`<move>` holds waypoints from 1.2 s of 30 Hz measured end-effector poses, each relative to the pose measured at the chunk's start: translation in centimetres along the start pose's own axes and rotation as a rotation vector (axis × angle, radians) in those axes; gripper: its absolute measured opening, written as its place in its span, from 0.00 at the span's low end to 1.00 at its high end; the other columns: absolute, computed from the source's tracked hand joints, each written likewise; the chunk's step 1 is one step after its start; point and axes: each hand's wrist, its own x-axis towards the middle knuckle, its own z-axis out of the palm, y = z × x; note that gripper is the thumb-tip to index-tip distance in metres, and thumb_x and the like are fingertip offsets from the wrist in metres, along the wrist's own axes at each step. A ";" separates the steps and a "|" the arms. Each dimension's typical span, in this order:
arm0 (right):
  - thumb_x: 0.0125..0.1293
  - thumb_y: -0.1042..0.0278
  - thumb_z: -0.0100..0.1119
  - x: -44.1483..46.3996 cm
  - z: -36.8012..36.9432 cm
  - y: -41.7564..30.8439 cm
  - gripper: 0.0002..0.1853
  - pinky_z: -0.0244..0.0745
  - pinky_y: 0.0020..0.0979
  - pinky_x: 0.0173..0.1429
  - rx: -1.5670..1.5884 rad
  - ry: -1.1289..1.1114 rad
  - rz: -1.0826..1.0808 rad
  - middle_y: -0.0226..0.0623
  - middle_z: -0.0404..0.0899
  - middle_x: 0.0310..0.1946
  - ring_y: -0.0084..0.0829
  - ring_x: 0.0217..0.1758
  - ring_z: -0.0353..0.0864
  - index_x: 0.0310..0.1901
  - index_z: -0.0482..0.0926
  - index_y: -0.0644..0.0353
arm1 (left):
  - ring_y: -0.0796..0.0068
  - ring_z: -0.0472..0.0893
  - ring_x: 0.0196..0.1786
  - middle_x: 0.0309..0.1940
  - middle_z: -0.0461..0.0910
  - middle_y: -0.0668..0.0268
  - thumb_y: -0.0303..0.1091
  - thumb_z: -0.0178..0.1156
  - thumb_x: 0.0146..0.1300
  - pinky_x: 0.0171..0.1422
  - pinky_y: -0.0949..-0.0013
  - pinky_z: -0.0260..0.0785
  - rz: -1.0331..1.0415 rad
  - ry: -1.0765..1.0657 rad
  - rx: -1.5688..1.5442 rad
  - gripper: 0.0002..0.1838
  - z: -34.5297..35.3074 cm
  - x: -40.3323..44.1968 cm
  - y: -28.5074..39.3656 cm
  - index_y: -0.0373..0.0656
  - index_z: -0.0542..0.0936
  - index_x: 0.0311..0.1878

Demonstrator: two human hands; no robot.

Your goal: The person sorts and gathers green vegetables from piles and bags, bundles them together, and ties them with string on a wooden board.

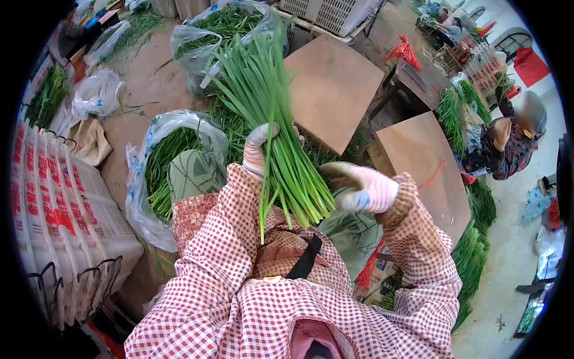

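A thick bunch of garlic chives [269, 113] is gripped in my left hand [258, 146], which wears a striped knit glove. Its long leaves point up and away, and the paler stem ends hang toward my lap. Beside those stem ends is my right hand [365, 186], gloved too, its fingers apart and a little smeared by motion. I see nothing held in it; whether its fingertips touch the stems is hard to tell.
Plastic bags of chives stand on the left [136, 179] and ahead [185, 45]. White crates [66, 209] are stacked at far left. Brown boards [335, 84] lie ahead and to the right. Chives are piled at right [472, 263]. Another person [508, 137] sits at right.
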 end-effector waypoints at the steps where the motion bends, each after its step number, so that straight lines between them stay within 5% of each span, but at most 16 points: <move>1: 0.58 0.61 0.69 -0.7 -0.2 -0.1 0.33 0.69 0.36 0.66 0.036 0.125 -0.004 0.45 0.76 0.56 0.36 0.60 0.75 0.62 0.68 0.68 | 0.60 0.84 0.37 0.33 0.83 0.58 0.33 0.69 0.50 0.50 0.57 0.79 0.007 0.005 -0.007 0.17 -0.3 0.0 -0.1 0.36 0.81 0.43; 3: 0.64 0.71 0.60 -1.2 0.7 0.0 0.15 0.74 0.31 0.56 0.041 0.315 -0.120 0.37 0.81 0.43 0.26 0.49 0.79 0.52 0.78 0.64 | 0.60 0.84 0.37 0.33 0.83 0.57 0.33 0.68 0.51 0.49 0.57 0.80 0.082 0.037 -0.078 0.16 0.0 -0.1 -0.3 0.37 0.81 0.42; 5: 0.61 0.74 0.59 -1.6 2.2 -1.2 0.12 0.75 0.30 0.49 -0.106 0.332 -0.192 0.36 0.82 0.37 0.26 0.42 0.80 0.47 0.81 0.63 | 0.69 0.80 0.41 0.39 0.78 0.65 0.34 0.67 0.55 0.53 0.62 0.74 0.056 -0.012 -0.031 0.19 -0.6 -0.4 -0.4 0.38 0.77 0.49; 7: 0.57 0.74 0.60 -1.2 3.4 -2.3 0.15 0.76 0.33 0.42 -0.421 0.289 -0.412 0.43 0.79 0.32 0.37 0.36 0.82 0.48 0.81 0.61 | 0.70 0.80 0.40 0.39 0.78 0.65 0.32 0.67 0.54 0.52 0.61 0.74 0.026 0.039 -0.064 0.18 -0.6 -0.5 -0.7 0.38 0.77 0.48; 13: 0.59 0.64 0.61 0.7 3.6 -2.3 0.19 0.77 0.43 0.41 -0.869 0.221 -0.348 0.46 0.77 0.31 0.48 0.37 0.80 0.53 0.76 0.55 | 0.68 0.81 0.39 0.38 0.81 0.63 0.31 0.66 0.54 0.51 0.60 0.75 0.009 0.137 -0.030 0.16 -0.4 -0.9 -0.6 0.38 0.79 0.46; 19: 0.60 0.64 0.60 2.3 3.5 -4.9 0.10 0.77 0.44 0.41 -1.243 -0.080 -0.081 0.46 0.78 0.31 0.49 0.38 0.80 0.40 0.76 0.58 | 0.65 0.82 0.37 0.36 0.82 0.62 0.31 0.66 0.54 0.49 0.58 0.77 0.047 0.161 0.018 0.15 -0.7 -0.7 -0.6 0.37 0.79 0.45; 24: 0.56 0.61 0.62 -0.3 4.3 -4.4 0.10 0.79 0.41 0.39 -1.153 -0.257 0.007 0.46 0.79 0.24 0.47 0.32 0.82 0.31 0.77 0.59 | 0.64 0.83 0.38 0.36 0.82 0.61 0.31 0.67 0.54 0.49 0.59 0.77 0.136 0.148 0.044 0.16 -0.6 -0.8 1.1 0.36 0.79 0.45; 26: 0.58 0.59 0.61 -2.0 5.4 -1.1 0.13 0.78 0.42 0.40 -1.069 -0.491 0.032 0.46 0.80 0.29 0.46 0.35 0.83 0.41 0.79 0.58 | 0.63 0.83 0.38 0.36 0.82 0.60 0.32 0.66 0.54 0.49 0.59 0.77 0.213 0.076 0.054 0.16 -0.3 -0.5 1.7 0.36 0.79 0.45; 29: 0.60 0.54 0.61 -4.1 6.0 2.8 0.22 0.76 0.42 0.50 -0.898 -0.762 0.403 0.51 0.82 0.42 0.48 0.46 0.82 0.52 0.78 0.57 | 0.62 0.82 0.38 0.36 0.82 0.59 0.34 0.65 0.55 0.48 0.59 0.77 0.271 0.033 0.049 0.16 -1.1 -0.3 2.7 0.35 0.79 0.45; 36: 0.57 0.52 0.65 -5.3 2.1 -2.8 0.29 0.75 0.36 0.57 -0.527 0.272 -0.047 0.53 0.81 0.45 0.43 0.52 0.81 0.54 0.76 0.65 | 0.61 0.82 0.37 0.36 0.82 0.60 0.33 0.66 0.55 0.48 0.56 0.78 0.224 0.139 0.069 0.16 0.2 -0.5 0.8 0.37 0.79 0.45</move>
